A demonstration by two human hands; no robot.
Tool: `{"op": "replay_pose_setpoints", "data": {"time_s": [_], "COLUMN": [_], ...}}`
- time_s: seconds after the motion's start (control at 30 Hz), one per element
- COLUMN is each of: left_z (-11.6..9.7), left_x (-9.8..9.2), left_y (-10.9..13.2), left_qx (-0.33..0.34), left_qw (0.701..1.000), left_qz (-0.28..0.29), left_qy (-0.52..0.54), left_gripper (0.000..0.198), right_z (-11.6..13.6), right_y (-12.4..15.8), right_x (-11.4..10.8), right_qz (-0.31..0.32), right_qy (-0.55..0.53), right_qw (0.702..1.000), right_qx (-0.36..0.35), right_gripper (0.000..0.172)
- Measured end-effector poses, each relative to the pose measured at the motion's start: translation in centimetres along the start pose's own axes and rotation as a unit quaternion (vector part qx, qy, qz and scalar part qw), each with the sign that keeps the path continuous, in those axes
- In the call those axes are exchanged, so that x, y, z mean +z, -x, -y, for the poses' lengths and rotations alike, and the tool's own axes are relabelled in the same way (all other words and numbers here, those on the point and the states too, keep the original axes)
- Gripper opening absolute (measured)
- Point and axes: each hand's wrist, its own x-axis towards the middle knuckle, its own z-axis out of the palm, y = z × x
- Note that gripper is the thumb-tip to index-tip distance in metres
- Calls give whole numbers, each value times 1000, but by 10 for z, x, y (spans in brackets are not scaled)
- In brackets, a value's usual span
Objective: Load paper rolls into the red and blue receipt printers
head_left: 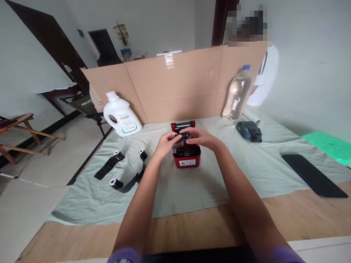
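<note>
Both hands meet over a small red and black label printer [187, 162], whose lid stands raised at the back. Between them is a small black ribbon roll [184, 135], partly covered by fingers. My left hand [166, 144] pinches its left end, and some thin translucent film hangs beneath those fingers. The fingers of my right hand [201, 138] close on the roll from the right. On the cloth to the left lie a black ribbon roll with a loose tail [109, 164] and two white-cored spools joined by black ribbon [131, 184].
A white detergent jug [120, 115] and a clear bottle with a blue cap [237, 95] stand before a cardboard panel [175, 91]. At right are a dark wrapped object [249, 131], a black phone-like slab [314, 175] and green plastic [327, 146]. A person stands behind the panel.
</note>
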Motion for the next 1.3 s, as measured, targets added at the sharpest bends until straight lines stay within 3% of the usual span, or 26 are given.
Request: {"op": "replay_pose_setpoints", "data": {"time_s": [0.13,0.27,0.37,0.43,0.53,0.63,0.8,0.97,1.07,1.2,1.27,1.3], "left_z": [12,16,17,18,19,15,-7,-24,-24,-20,-21,-22], "left_x": [2,2,4,5,-3,-17,-35,-27,-19,-10,-6,-4], "left_y": [-2,2,4,5,4,6,18,29,29,26,26,25], "left_qx": [10,-3,10,16,18,34,27,23,35,81,110,124], "left_qw": [1000,999,997,992,982,982,969,935,922,914,905,897], "left_qz": [-18,-21,-24,-28,-36,8,152,172,174,175,163,158], "left_qy": [-23,-42,-79,-121,-185,-183,-194,-310,-344,-358,-377,-394], "left_gripper": [22,27,33,33,34,33,27,33,29,24,24,24], "right_z": [2,-4,-11,-16,-23,-24,-16,-15,-17,-13,-11,-12], "right_y": [0,-2,-4,-6,-12,-19,-24,-27,-27,-16,-10,-7], "right_x": [-4,-3,-1,3,10,15,21,32,31,9,-4,-10], "right_qz": [-36,-56,-46,-22,-36,-51,-50,-33,-17,-6,-39,-86], "right_qy": [73,70,90,128,240,350,439,484,473,353,278,256], "right_qw": [996,992,992,990,967,927,883,857,864,925,951,955], "right_qx": [47,87,69,54,82,129,158,173,173,138,129,124], "right_gripper": [33,35,31,26,21,26,30,27,27,21,22,26]}}
